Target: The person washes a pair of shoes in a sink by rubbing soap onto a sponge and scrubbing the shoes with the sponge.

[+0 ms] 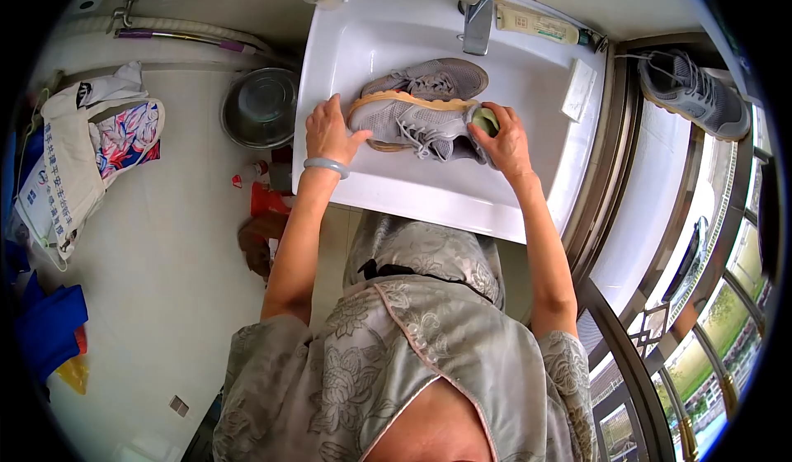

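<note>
A grey mesh lace-up shoe [421, 125] with a tan sole edge lies tilted in the white sink [528, 183]. Behind it, partly covered, is a second grey shoe [437, 77]. My right hand [507, 139] grips the near shoe at its heel end, thumb and fingers curled around the opening. A pale green patch [485, 121] shows between those fingers; whether it is lining or a separate piece I cannot tell. My left hand [328, 130], with a pale bangle at the wrist, is spread at the sink's left rim, thumb pointing toward the shoe's toe.
Over the basin stands a metal faucet [478, 16]; a cream tube [538, 25] lies on the back ledge. A white bar-shaped block [579, 89] rests at the right. Another grey shoe [695, 91] sits on the windowsill. A metal basin [261, 107] is left of the sink.
</note>
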Demonstrator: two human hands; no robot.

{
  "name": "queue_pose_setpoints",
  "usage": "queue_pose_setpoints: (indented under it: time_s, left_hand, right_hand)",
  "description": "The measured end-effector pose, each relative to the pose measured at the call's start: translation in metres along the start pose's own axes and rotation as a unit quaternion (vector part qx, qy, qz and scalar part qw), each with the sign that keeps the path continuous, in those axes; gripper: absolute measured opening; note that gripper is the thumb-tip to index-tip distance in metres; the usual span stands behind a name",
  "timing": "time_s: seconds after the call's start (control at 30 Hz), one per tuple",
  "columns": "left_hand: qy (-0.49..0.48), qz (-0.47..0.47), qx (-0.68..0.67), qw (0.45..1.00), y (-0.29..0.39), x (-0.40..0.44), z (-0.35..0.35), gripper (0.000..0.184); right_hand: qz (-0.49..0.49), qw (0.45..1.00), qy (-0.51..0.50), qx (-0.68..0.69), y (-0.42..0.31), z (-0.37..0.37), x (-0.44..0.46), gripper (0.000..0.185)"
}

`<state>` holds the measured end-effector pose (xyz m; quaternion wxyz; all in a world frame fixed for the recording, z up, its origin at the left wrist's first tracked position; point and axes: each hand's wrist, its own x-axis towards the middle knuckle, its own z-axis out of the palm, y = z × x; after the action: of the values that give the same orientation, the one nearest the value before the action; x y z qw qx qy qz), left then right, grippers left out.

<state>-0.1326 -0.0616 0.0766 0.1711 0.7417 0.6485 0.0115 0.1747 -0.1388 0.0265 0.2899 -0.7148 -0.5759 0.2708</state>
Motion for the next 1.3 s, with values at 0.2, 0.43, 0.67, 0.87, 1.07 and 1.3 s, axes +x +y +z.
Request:
queue_pose_setpoints:
  time_s: [0.2, 0.43, 0.67, 0.87, 1.07, 1.3]
  left_hand:
    - [-0.045, 0.007, -0.177, 0.983, -0.029, 0.016, 0.045, 0.072]
    - [-0.01, -0.055, -0.37, 0.927, -0.018, 0.005, 0.057, 0.044]
    - [-0.007, -0.053, -0.44, 0.896, 0.007, -0.01, 0.04, 0.042]
    - [0.074, 0.109, -0.363, 0.923, 0.038, -0.008, 0.009, 0.045]
    - [0.092, 0.119, -0.299, 0.943, 0.051, -0.009, 0.005, 0.033]
    - [0.084, 0.172, -0.315, 0.93, 0.061, -0.011, -0.006, 0.039]
  right_hand:
    - [-0.042, 0.988, -0.141, -0.052, -0.035, 0.009, 0.051, 0.043]
    - [-0.187, 0.981, -0.051, 0.007, -0.126, 0.095, 0.062, 0.048]
    - [-0.103, 0.982, -0.059, -0.149, -0.044, 0.016, 0.006, 0.051]
    - [-0.02, 0.994, -0.036, 0.103, -0.119, -0.007, 0.034, 0.05]
    - [-0.109, 0.992, 0.019, 0.067, -0.128, 0.005, 0.039, 0.048]
    - [0.141, 0.983, 0.021, 0.112, -0.043, 0.002, -0.002, 0.049]
